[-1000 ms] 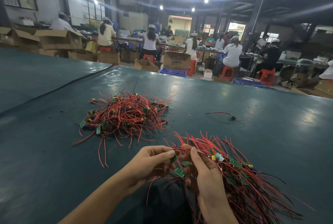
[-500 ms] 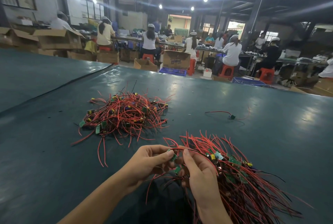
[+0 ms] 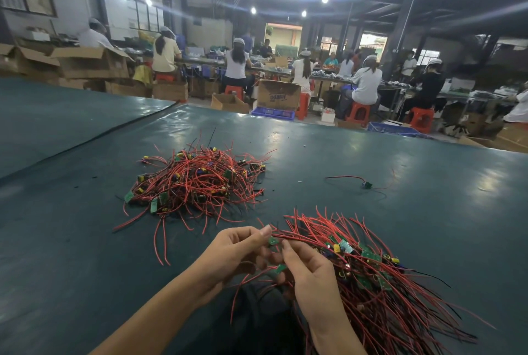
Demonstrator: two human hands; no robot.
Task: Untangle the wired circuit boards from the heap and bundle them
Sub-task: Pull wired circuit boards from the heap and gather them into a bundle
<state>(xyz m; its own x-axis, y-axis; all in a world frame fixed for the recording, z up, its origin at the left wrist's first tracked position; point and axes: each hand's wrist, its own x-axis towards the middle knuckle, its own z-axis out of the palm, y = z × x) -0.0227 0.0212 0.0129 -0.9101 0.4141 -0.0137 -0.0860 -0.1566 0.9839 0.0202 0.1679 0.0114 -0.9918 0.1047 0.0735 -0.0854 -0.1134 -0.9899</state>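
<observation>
A tangled heap (image 3: 197, 183) of small green circuit boards with red and black wires lies on the dark green table (image 3: 71, 254), left of centre. A combed bundle of wired boards (image 3: 380, 277) fans out to the right at the near edge. My left hand (image 3: 237, 251) pinches a small green board (image 3: 273, 241) at the bundle's left end. My right hand (image 3: 311, 274) grips wires of the same bundle just below, beside a second green board (image 3: 280, 268).
One stray wired board (image 3: 365, 184) lies alone to the right of the heap. A seam in the table cover (image 3: 85, 143) runs diagonally at the left. Beyond the far edge stand cardboard boxes (image 3: 278, 94) and seated workers on red stools (image 3: 360, 113).
Both hands have shifted slightly up and left along the bundle. The left fingertips now pinch a board at the bundle's end. The heap and stray board are unmoved.
</observation>
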